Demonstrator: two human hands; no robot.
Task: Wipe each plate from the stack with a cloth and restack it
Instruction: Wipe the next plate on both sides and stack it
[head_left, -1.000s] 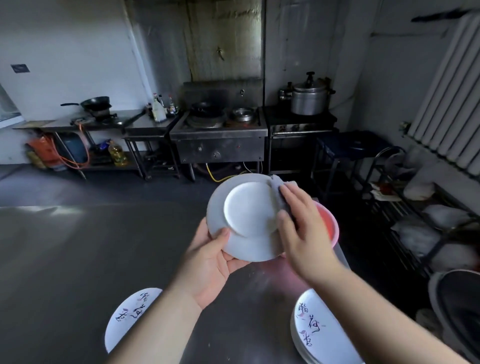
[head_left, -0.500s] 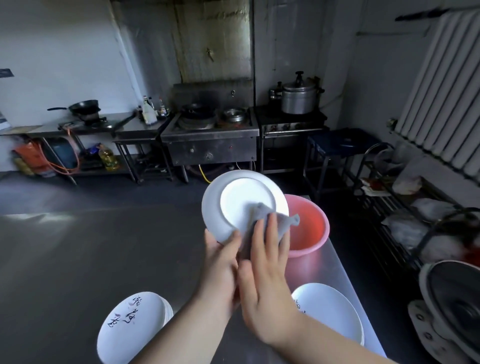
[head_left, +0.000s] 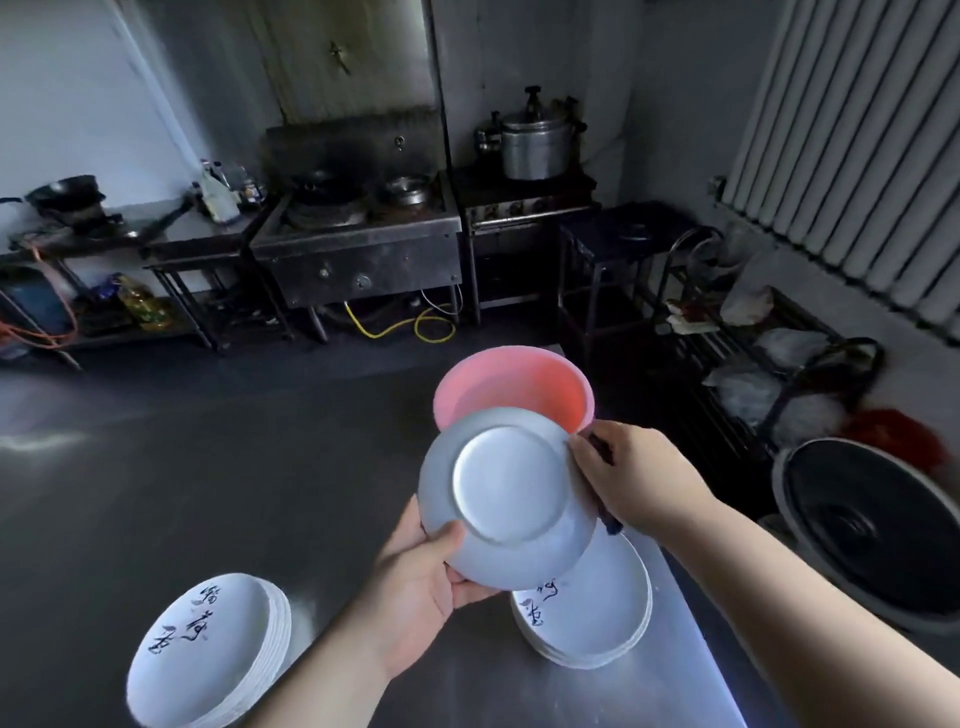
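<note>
Frame centre: left hand (head_left: 415, 587) grips the upturned white plate (head_left: 506, 496) at its lower rim, while right hand (head_left: 636, 480) fingers pinch a dark cloth (head_left: 609, 525) on its right edge.

We see two hands (head_left: 415, 587) (head_left: 639, 483), one held plate (head_left: 506, 499), two stacks (head_left: 208, 654) (head_left: 587, 613), one pink bowl (head_left: 514, 395).

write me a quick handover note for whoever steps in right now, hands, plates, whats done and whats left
Left hand grips the lower rim of the held plate, underside toward the camera.
Right hand is at its right rim with the cloth, mostly hidden behind the plate.
Left stack and right stack sit on the steel table; pink basin behind.
Which stack is wiped can't be told.
Left: finish this plate, stack it, continue.
</note>
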